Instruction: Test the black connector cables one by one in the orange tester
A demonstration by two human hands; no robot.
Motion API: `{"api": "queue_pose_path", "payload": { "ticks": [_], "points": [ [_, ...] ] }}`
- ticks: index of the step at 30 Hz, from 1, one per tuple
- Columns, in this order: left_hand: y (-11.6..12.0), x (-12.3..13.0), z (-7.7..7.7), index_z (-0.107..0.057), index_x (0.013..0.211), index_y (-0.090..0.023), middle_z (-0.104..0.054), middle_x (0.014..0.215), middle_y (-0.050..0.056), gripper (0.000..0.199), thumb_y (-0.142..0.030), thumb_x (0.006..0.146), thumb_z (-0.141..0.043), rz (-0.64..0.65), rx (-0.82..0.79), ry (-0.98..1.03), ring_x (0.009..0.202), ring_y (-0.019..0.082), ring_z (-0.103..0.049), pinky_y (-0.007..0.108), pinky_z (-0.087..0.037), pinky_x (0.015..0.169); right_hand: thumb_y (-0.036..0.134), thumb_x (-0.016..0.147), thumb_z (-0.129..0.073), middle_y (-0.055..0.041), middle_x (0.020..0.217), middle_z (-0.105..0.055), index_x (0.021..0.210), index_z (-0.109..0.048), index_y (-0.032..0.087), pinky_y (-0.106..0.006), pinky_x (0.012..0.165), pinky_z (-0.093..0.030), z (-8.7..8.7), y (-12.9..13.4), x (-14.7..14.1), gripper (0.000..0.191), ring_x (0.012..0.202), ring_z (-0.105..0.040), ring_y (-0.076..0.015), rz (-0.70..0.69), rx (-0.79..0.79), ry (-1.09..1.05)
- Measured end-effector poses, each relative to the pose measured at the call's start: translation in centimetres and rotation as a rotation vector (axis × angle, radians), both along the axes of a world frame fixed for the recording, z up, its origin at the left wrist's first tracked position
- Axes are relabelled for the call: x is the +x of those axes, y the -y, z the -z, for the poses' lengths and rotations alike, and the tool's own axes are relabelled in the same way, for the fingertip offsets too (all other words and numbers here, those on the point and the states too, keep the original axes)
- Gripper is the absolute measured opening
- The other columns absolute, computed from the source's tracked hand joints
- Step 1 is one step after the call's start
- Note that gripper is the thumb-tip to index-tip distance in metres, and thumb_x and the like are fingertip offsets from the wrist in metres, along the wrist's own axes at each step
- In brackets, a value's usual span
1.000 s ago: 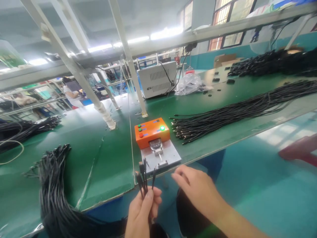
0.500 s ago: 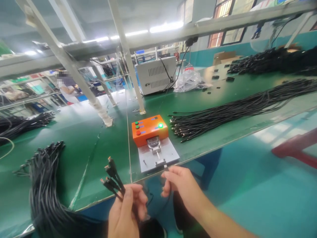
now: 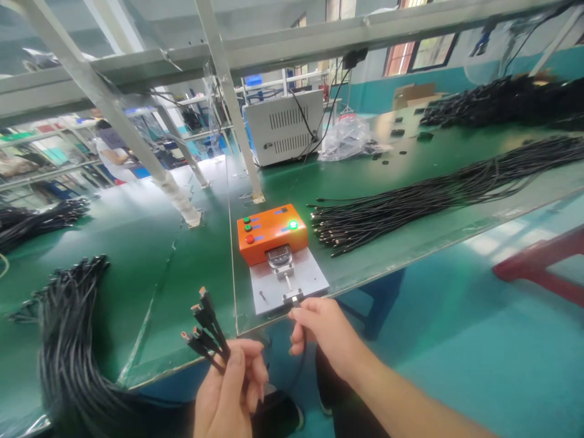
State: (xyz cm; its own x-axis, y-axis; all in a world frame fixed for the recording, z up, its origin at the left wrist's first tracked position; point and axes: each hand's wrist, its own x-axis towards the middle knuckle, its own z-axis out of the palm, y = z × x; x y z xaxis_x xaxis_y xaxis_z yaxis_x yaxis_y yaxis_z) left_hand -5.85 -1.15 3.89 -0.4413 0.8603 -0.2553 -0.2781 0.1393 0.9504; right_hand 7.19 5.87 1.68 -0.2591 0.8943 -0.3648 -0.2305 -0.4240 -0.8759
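Observation:
My left hand point(image 3: 235, 380) is closed round several black cables point(image 3: 207, 328), whose connector ends with orange tips fan out above the fingers. Between thumb and fingertips, my right hand point(image 3: 319, 325) pinches one black cable connector point(image 3: 295, 302) at the front edge of a metal plate point(image 3: 303, 272). The connector's tip is close to the small clamp block point(image 3: 292, 296) on that plate; whether it is inserted I cannot tell. Behind the block are a round digital gauge point(image 3: 279, 257) and an orange box point(image 3: 269, 234) with green and red buttons and a lit green lamp.
A bundle of black cables point(image 3: 410, 210) lies on the right, another bundle point(image 3: 73, 328) on the left. White posts point(image 3: 230, 97) rise from the green table point(image 3: 191, 261). Behind stand a grey metal case point(image 3: 285, 131) and a plastic bag point(image 3: 347, 139). A person point(image 3: 112, 149) is at back left.
My right hand has moved slightly left, bringing the connector from the block's right side to its front. My left hand still grips its cables. The view has shifted a little.

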Motion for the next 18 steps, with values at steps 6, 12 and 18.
{"api": "queue_pose_path", "payload": {
  "ticks": [6,12,18],
  "points": [
    [0.1,0.0,0.3,-0.064,0.071,-0.018,-0.056,0.05,-0.001,0.026,-0.045,0.071,-0.065,0.015,0.008,-0.011,0.048,0.009,-0.05,0.016,-0.035,0.042,0.023,0.073,-0.05,0.0026,0.044,-0.056,0.056,-0.052,0.014,-0.027,0.053,-0.047,0.0,-0.4,-0.3,0.02,0.038,-0.056,-0.0116,-0.005,0.003,0.032],
    [0.1,-0.3,0.8,-0.064,0.073,-0.018,-0.053,0.049,-0.002,0.027,-0.045,0.07,-0.066,0.039,-0.014,0.005,0.048,0.009,-0.048,0.017,-0.033,0.042,0.021,0.071,-0.049,0.0021,0.044,-0.056,0.049,-0.049,0.014,-0.028,0.055,-0.046,-0.1,-0.9,-0.6,0.023,0.037,-0.056,-0.011,0.007,0.011,0.02],
    [-0.3,-0.3,1.1,-0.064,0.086,-0.022,-0.048,0.051,-0.004,0.024,-0.041,0.071,-0.066,0.02,0.069,0.101,0.045,0.006,-0.04,0.015,-0.028,0.041,0.022,0.071,-0.05,0.0023,0.042,-0.055,0.052,-0.051,0.014,-0.028,0.052,-0.046,0.1,-1.0,-0.7,0.02,0.036,-0.055,-0.0117,0.017,-0.002,-0.002]
  ]
}}
